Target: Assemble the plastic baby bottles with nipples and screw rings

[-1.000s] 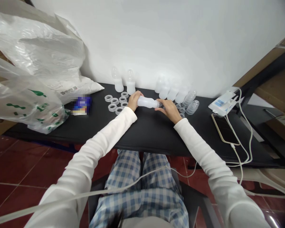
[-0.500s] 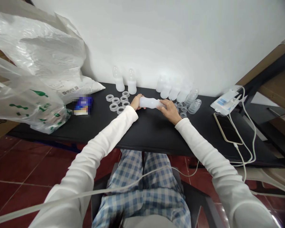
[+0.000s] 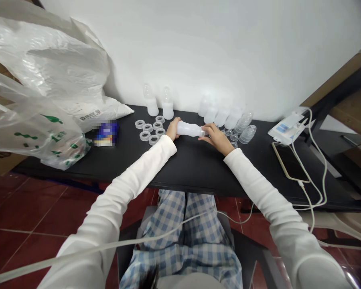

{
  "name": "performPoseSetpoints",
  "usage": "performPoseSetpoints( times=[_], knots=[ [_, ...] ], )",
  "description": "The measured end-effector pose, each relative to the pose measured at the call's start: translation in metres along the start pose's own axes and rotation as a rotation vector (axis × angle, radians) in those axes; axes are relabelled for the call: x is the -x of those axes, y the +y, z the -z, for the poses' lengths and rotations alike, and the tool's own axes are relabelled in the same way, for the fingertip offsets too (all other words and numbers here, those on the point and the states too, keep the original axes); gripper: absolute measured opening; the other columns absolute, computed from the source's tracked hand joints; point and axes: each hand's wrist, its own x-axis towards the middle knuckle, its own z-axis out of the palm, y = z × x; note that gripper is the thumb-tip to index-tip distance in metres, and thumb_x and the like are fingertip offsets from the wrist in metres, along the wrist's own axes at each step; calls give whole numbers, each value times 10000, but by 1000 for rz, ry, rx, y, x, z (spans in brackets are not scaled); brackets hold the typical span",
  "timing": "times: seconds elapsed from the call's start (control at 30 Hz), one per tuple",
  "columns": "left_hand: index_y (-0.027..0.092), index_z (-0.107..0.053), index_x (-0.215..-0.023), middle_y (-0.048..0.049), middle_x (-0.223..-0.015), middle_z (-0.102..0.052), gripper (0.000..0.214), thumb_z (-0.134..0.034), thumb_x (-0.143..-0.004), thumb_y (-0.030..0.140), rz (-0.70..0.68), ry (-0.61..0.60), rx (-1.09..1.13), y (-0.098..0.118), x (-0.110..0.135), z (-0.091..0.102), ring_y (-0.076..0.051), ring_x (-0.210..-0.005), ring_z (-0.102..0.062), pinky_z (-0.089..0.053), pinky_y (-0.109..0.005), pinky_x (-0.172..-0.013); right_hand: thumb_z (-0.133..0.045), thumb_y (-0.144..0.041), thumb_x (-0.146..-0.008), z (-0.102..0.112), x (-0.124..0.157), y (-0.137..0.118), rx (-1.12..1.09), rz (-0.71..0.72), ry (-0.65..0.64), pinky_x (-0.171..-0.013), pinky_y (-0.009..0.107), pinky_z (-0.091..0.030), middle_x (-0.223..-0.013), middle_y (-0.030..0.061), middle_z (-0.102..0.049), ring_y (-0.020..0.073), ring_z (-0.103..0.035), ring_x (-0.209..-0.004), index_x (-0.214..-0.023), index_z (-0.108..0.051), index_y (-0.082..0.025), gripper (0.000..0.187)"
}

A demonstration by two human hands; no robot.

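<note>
First, at the left end of the black table (image 3: 195,170), a large white bag (image 3: 51,60) stood behind a clear bag with green print (image 3: 52,138), and a blue packet (image 3: 107,133) (blurred, so its label could not be read) lay just beside them. Next came a cluster of pale rings (image 3: 145,136), and on their far side two upright bottles with clear domes (image 3: 167,107) near the wall. In the middle, the left hand (image 3: 172,129) was wrapped around the base end of a white bottle (image 3: 187,129), which was held on its side over the table, its neck to the right. The right hand (image 3: 215,138) pinched the neck end between thumb and fingers, around a clear piece partly hidden by them. If the left hand's hold slackened while the right fingers pressed or turned, the smooth bottle could roll or skid; a push at a slant could leave the clear piece crooked. Past the right hand lay small clear pieces (image 3: 234,137), close enough that a stray knuckle could scatter them; behind these stood a row of white bottles (image 3: 220,116), which a bump could topple. Farther right came clear domed caps (image 3: 247,134), a white power strip (image 3: 285,130) and a phone (image 3: 290,162) on its cable.
</note>
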Motion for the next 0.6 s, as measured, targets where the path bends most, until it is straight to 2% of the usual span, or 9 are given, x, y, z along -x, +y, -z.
performPoseSetpoints(
  times=[0.1, 0.3, 0.47, 0.6],
  knots=[
    [168, -540, -764, 43, -415, -430, 289, -421, -961, 343, -18, 12, 36, -2, 0, -1, -74, -280, -316, -148, -211, -322, -578, -600, -949, 8, 0, -3, -63, -52, -12, -869, 407, -593, -1161, 136, -669, 275, -701, -982, -1343, -571, -210, 555],
    [168, -554, -743, 39, -420, -441, 336, -437, -959, 396, -73, -11, 6, -6, -4, 0, -75, -276, -320, -179, -223, -314, -612, -606, -931, 7, 2, -5, -73, -138, -24, -817, 375, -581, -1009, 96, -744, 252, -718, -847, -1335, -592, -209, 567],
    [189, -532, -774, 40, -399, -449, 357, -419, -953, 476, -54, -21, -17, -10, -10, 3, -89, -252, -304, -162, -235, -312, -604, -600, -938, -1, 2, -4, -88, -129, 93, -907, 428, -579, -1195, 137, -726, 293, -720, -1028, -1397, -534, -209, 607],
    [193, -525, -799, 1, -388, -516, 373, -322, -969, 455, -34, -67, -98, -12, -13, 7, -108, -228, -297, -149, -245, -311, -619, -539, -951, -3, 3, -6, -25, -104, 128, -938, 461, -562, -1187, 161, -730, 311, -708, -1062, -1335, -584, -189, 521]
  ],
)
